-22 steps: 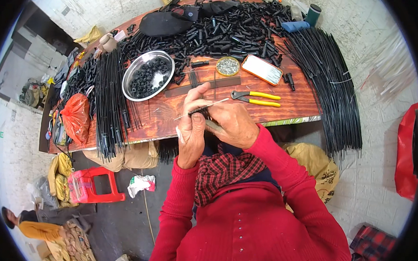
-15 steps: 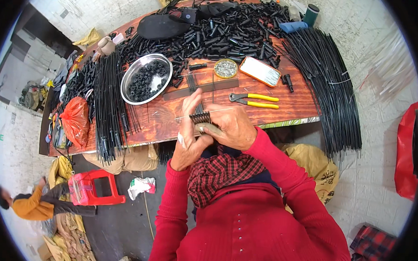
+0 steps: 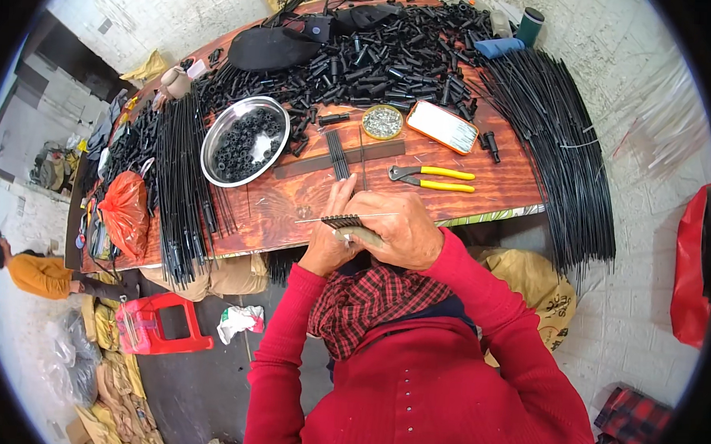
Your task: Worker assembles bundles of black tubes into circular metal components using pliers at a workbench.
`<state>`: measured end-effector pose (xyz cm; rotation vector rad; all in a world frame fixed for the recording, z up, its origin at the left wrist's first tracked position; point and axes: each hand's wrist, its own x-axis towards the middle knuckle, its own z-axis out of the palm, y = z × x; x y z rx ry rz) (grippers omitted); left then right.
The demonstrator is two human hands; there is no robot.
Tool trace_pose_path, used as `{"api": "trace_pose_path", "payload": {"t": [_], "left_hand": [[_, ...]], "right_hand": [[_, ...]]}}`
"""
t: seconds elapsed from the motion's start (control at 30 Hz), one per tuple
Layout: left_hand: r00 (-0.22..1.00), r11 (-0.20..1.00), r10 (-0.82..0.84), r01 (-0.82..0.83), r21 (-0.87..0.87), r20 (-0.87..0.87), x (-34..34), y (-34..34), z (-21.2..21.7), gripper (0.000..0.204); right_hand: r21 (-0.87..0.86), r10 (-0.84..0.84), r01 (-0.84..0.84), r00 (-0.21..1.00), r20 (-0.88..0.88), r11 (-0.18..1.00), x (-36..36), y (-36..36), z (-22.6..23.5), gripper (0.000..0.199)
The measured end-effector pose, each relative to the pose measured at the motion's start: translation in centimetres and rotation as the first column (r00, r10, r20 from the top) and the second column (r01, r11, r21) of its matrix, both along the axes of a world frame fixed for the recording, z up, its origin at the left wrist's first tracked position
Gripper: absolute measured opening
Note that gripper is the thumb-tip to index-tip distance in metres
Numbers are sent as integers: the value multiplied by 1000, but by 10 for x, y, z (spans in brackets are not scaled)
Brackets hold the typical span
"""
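Note:
A flat row of thin black rods (image 3: 337, 156) lies between my hands, its far part reaching over the table. Its near ends (image 3: 341, 220) stand side by side, tilted up toward me, and a thin silvery pin or wire (image 3: 379, 215) crosses them. My left hand (image 3: 328, 241) is closed round the rods from the left, its fingertips pointing to the table. My right hand (image 3: 401, 228) is closed at the right of the rod ends, thumb along them. Whether the right fingers hold the pin, the rods or both is partly hidden.
A dark bar (image 3: 382, 150) lies under the rods. Yellow-handled pliers (image 3: 445, 178), a white tray (image 3: 435, 124), a tin of small metal pieces (image 3: 382, 121) and a steel bowl (image 3: 212, 160) surround it. Rod bundles (image 3: 553, 143) and a black parts pile (image 3: 378, 60) stand beyond. A person (image 3: 40, 274) is far left.
My left hand's raised, straight fingers have come down and closed round the rods. The rod ends now tilt differently. At the far left, the other person has shifted up and left.

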<state>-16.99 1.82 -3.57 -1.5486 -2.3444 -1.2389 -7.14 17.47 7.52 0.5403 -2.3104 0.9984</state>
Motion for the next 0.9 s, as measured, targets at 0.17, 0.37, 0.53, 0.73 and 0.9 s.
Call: {"api": "trace_pose_path", "payload": {"t": [0.17,0.37,0.53,0.73,0.9], "left_hand": [[1000,999,-9,9,-31,-4,-7,-4,-2,51],[998,997,-47,45,-58,-29,-10,-6,6,44],[999,995,-26,24,-92,-21,-13,-6,-1,41],[995,976,-12,-11,-216,-104,-15,-9,9,46],[994,958,25,-56,-282,-109,-11,-16,20,44]], "right_hand": [[-52,25,-25,1000,2,998,-4,-4,-1,17],[-44,62,-60,997,38,997,-9,-3,-2,22],[-61,64,-63,998,14,996,-14,-9,-2,21],[-61,72,-71,997,20,996,-19,-11,-6,20],[-16,140,-139,988,67,990,-22,-13,-6,38]]}}
